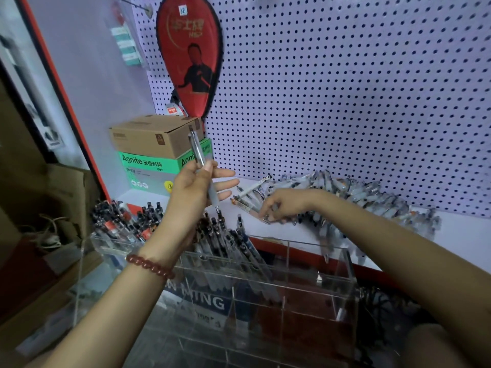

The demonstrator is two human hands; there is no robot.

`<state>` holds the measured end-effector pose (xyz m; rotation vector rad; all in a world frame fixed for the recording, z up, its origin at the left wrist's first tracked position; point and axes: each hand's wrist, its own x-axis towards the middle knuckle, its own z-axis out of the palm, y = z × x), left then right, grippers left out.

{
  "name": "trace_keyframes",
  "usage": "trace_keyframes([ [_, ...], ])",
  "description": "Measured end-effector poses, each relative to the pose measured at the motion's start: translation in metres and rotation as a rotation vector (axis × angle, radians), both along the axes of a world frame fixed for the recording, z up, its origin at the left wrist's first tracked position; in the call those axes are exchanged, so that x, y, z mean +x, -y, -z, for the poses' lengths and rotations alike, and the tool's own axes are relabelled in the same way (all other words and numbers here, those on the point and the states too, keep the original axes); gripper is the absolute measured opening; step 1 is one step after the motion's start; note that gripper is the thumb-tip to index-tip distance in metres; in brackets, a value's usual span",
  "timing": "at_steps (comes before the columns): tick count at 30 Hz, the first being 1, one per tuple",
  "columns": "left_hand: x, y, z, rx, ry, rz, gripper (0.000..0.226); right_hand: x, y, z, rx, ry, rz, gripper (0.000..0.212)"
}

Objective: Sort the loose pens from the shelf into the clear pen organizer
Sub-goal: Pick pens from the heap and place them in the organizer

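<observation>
A person's left hand (pixel 194 187), a beaded bracelet (pixel 150 265) on its wrist, holds a clear pen (pixel 198 152) up above the clear pen organizer (pixel 305 288). The grip is a pinch of thumb and forefinger round the barrel, with the other fingers stretched out. The pen stands nearly upright, clip end up. The right hand (pixel 276 208) reaches onto the white shelf (pixel 451 227), fingers curled down among the near end of a long heap of loose pens (pixel 345 192); whether its grip has closed on one cannot be told. Sorted pens (pixel 220 235) lean in the organizer's left and middle compartments. Behind, a cardboard box (pixel 156 136) sits on a green box (pixel 148 166), below a red racket case (pixel 190 57) hung on the pegboard (pixel 345 88).
</observation>
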<state>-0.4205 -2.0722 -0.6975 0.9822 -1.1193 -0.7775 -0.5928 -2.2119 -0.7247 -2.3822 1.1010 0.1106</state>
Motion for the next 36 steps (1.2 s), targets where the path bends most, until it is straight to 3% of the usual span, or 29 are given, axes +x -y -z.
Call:
trace_keyframes([
  [12, -0.004, -0.007, 0.001, 0.005, 0.092, -0.038, 0.012, 0.022, 0.015, 0.027, -0.306, -0.036, 0.002, 0.019],
  [22, -0.003, -0.007, 0.002, 0.007, 0.089, -0.027, 0.016, 0.015, 0.011, 0.014, -0.163, 0.139, 0.276, 0.019],
  [26, 0.000, -0.007, 0.003, 0.001, 0.081, -0.043, 0.016, 0.003, -0.009, -0.011, -0.116, 0.351, 0.309, 0.013],
  [29, 0.001, -0.006, 0.003, 0.001, 0.049, -0.064, 0.015, 0.008, -0.039, -0.037, -0.077, 0.516, 0.229, 0.021],
  [36, 0.000, -0.011, 0.002, -0.054, 0.022, -0.054, 0.018, 0.034, -0.097, -0.051, 0.084, 0.679, -0.004, 0.007],
])
